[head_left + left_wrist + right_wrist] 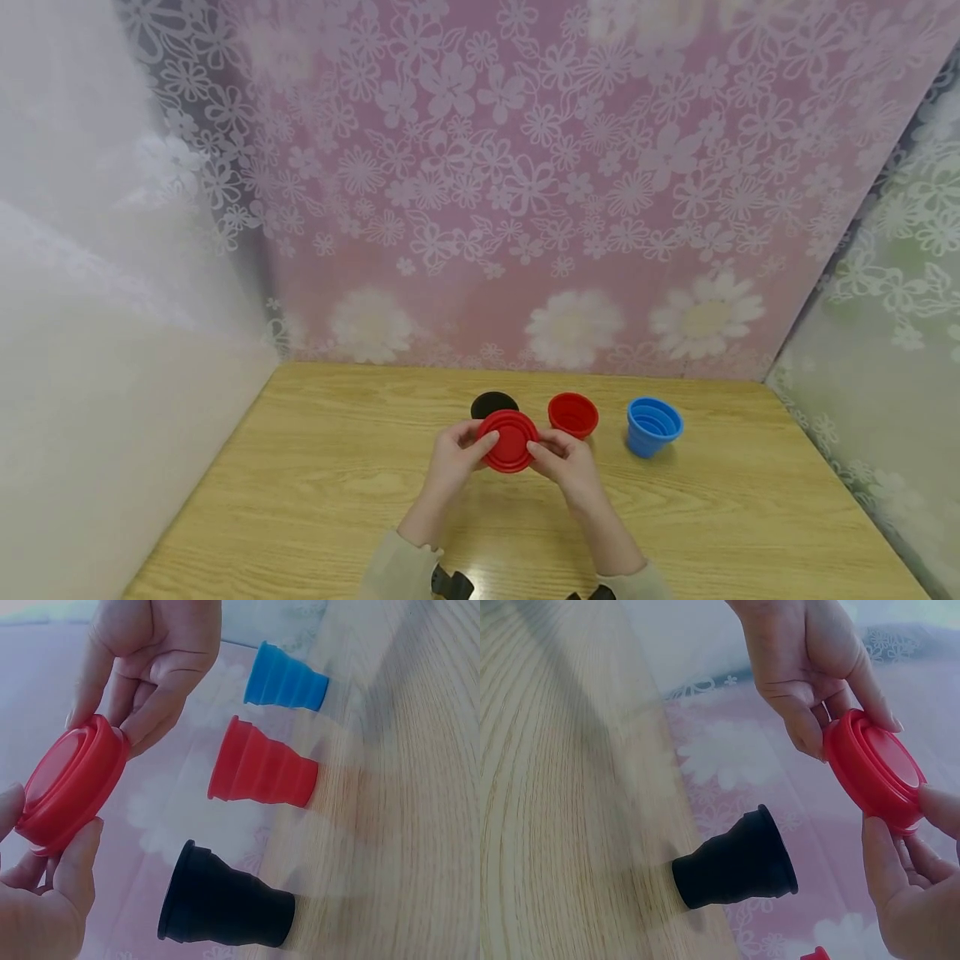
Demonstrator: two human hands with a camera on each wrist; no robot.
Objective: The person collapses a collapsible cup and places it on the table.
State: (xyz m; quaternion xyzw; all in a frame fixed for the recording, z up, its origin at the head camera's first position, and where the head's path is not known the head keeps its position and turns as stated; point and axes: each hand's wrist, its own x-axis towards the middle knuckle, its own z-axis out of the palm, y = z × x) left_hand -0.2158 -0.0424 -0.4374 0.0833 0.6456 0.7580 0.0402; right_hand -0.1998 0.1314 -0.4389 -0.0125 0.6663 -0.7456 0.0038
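A flat, round red collapsible cup [510, 444], folded down into rings, is held up above the table between both hands. My left hand [453, 457] pinches its left edge, thumb on the face toward me and fingers behind. On the opposite edge my right hand [568, 468] pinches it the same way. Behind the hands stand three opened collapsible cups in a row: a black cup [229, 900], partly covered by the folded one in the head view, a red cup [573, 414] and a blue cup [652, 427] at the right.
The wooden table [337, 467] runs back to a pink flowered curtain [480, 208]. A whitish panel [135, 317] borders the left side, and a pale flowered sheet [892, 375] the right.
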